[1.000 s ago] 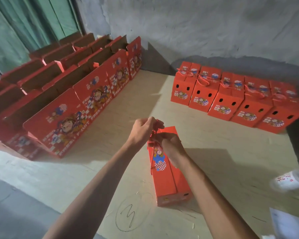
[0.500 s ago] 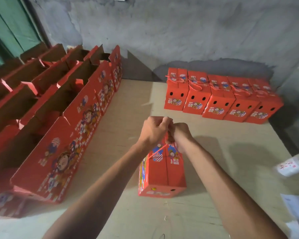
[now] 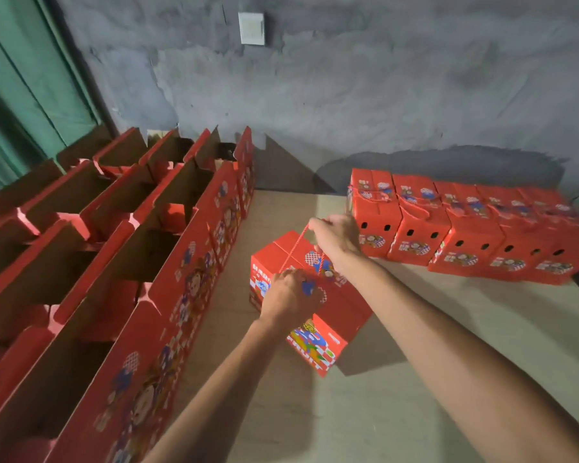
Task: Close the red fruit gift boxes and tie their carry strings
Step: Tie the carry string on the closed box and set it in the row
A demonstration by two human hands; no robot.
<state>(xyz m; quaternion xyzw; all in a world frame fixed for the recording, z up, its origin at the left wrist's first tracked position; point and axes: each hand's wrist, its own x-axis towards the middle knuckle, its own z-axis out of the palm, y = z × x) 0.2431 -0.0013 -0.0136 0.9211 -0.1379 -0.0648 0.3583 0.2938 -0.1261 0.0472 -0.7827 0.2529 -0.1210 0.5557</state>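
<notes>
Both hands have parted since a moment ago: right hand [image 3: 335,237] lifts the string [image 3: 293,250] taut, left hand [image 3: 290,295] pinches its lower end on the closed box [image 3: 318,342]; the knot looks nearly done.

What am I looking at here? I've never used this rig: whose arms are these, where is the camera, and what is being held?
There is no machine: a person works with bare hands, and one wide-angle camera worn on the head looks forward and down. On the pale wooden tabletop stands a closed red cardboard gift box. The right hand pinches its red twisted carry string, pulled up taut; the left hand grips the string's lower end at the box top. By the grey wall sits a row of closed red boxes. At left stand open red boxes, flaps up.
</notes>
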